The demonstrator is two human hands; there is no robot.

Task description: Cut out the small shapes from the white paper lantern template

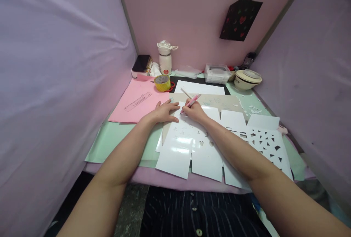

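My right hand (pixel 193 110) is closed round a slim pink pen-shaped tool (pixel 194 99); its tip is down at the white card, and I cannot make out whether it is a blade or a nib. Spread flat with its fingers apart, my left hand (pixel 165 112) presses on the card's left edge. The white card (pixel 175 156) has slit flaps, small star and triangle outlines, and heart and crescent shapes. Farther right, under my right forearm, its panel carries many angular cut-out holes (pixel 270 144). A beige board (pixel 219 101) lies beneath the card.
Pink paper with a clear ruler (pixel 138 102) lies left. Behind are yellow tape (pixel 162 83), red-handled scissors (pixel 171 86), a white bottle (pixel 165 61), a phone (pixel 142 63), a clear box (pixel 217 73) and a lidded bowl (pixel 245 81). A black paper lantern (pixel 241 19) hangs above right.
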